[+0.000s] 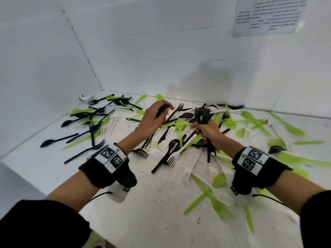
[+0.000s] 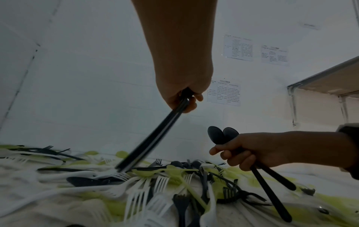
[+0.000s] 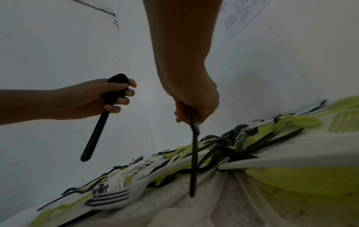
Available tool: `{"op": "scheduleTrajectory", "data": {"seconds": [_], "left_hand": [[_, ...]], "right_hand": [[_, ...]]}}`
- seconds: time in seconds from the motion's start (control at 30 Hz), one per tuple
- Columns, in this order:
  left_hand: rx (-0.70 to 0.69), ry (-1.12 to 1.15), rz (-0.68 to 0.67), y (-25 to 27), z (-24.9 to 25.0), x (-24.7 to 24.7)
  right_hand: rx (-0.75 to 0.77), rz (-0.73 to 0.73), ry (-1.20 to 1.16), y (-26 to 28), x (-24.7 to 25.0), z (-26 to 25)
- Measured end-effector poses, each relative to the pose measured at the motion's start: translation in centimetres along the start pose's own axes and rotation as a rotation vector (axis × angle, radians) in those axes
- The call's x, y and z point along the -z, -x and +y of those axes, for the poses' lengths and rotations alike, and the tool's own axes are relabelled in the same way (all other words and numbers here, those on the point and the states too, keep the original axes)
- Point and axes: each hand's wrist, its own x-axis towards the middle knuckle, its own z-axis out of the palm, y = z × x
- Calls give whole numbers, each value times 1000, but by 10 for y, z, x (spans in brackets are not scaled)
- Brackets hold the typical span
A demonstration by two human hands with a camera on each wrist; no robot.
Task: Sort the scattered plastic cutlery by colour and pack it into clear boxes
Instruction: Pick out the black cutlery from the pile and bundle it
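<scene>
Black, white and green plastic cutlery [image 1: 179, 140] lies scattered over the white table [image 1: 152, 203]. My left hand [image 1: 157, 113] grips black spoons [image 2: 155, 135] near their bowls, handles slanting down to the pile. From the right wrist view, the left hand [image 3: 116, 95] curls round a black spoon [image 3: 97, 130]. My right hand [image 1: 204, 128] holds an upright bundle of black cutlery [image 1: 202, 113], spoon bowls up [image 2: 221, 135]. In its own view the right hand [image 3: 192, 113] clasps a black handle [image 3: 194, 161] hanging down.
White walls close the table at the left and back. Black forks and spoons [image 1: 86, 122] lie at the far left, green pieces [image 1: 286, 127] at the right. Printed sheets [image 1: 268, 15] hang on the back wall. A clear-walled box or shelf [image 2: 320, 83] shows at the left wrist view's right edge.
</scene>
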Motion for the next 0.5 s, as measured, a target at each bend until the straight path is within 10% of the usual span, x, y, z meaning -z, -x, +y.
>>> {"op": "scheduleTrajectory", "data": {"seconds": [0.27, 0.5], "left_hand": [[-131, -66, -101, -28, -29, 13], [-96, -51, -263, -56, -60, 27]], "right_hand": [[12, 64, 97, -7, -7, 2], [215, -243, 606, 2, -39, -16]]}}
